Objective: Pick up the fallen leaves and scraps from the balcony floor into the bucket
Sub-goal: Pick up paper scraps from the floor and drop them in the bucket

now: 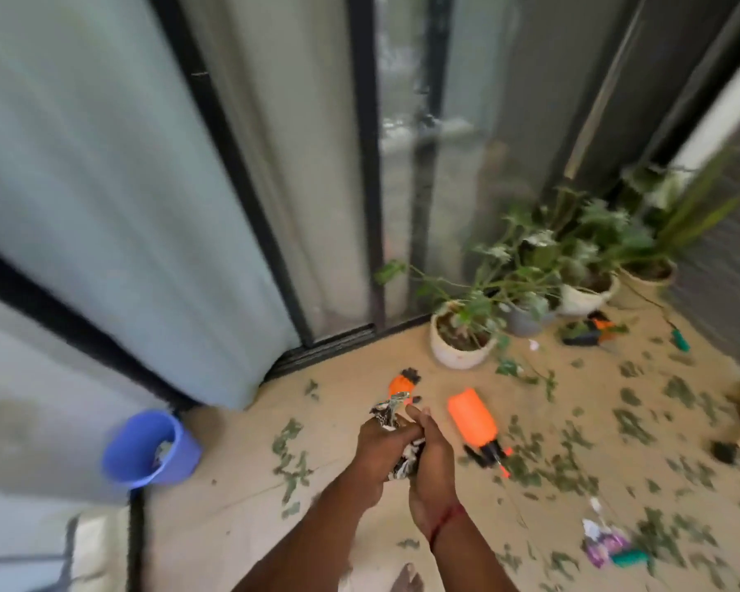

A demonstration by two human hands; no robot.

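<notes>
Leaves (573,459) strewn across balcony floor (359,519)

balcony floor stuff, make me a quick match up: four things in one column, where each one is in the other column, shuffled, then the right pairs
Things:
1. blue bucket
2. orange spray bottle
3. crumpled scrap
4. purple wrapper

Places:
A. lying on the floor just right of the hands
B. held between both hands
C. on the floor at lower right, among leaves
D. at left, by the curtain

Pairs: 1-D, 2-A, 3-B, 4-C
</notes>
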